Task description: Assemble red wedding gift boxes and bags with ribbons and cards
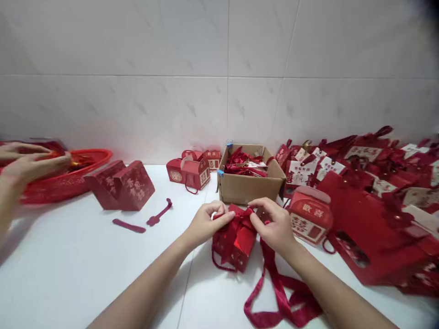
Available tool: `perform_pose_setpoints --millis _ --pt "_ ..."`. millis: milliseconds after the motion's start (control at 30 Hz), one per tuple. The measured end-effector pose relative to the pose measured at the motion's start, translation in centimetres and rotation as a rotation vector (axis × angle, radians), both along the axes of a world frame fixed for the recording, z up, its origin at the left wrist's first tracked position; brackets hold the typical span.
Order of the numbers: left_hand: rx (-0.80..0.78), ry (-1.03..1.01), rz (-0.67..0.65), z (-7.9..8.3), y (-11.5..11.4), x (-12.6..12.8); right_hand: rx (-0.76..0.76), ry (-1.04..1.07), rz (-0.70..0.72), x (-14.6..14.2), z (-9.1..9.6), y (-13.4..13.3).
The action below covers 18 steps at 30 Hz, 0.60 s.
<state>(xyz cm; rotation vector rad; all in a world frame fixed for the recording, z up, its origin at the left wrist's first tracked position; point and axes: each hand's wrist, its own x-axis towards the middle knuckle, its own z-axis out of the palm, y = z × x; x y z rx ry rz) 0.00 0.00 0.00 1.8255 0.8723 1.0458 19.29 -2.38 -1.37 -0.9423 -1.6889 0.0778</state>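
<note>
A small red gift box (pixel 244 249) with a cord at its side sits on the white table in front of me. A red ribbon bow (pixel 236 222) lies across its top. My left hand (pixel 210 223) pinches the bow's left side between thumb and fingers. On the other side, my right hand (pixel 274 224) is closed on the bow's right part. A long crimson velvet ribbon (pixel 279 292) trails in loops over the table below my right hand. The fingertips partly cover the knot.
Behind the gift box stands an open cardboard box (pixel 252 189) of red ribbon pieces. Several red gift boxes (pixel 310 212) and red bags (pixel 363 224) crowd the right. Small red boxes (pixel 133 185) and ribbon strips (pixel 128 225) lie left. Another person's hands (pixel 37 167) are over a red basket (pixel 51 189).
</note>
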Motion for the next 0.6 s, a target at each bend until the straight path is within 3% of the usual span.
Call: perform_pose_setpoints --millis 167,600 --pt "-0.018 0.004 0.021 -0.2 0.0 0.0 0.004 -0.049 0.032 0.4 -0.2 -0.3" --pt "0.001 0.007 -0.004 0.9 -0.9 0.1 -0.039 -0.17 -0.052 0.3 -0.9 -0.5"
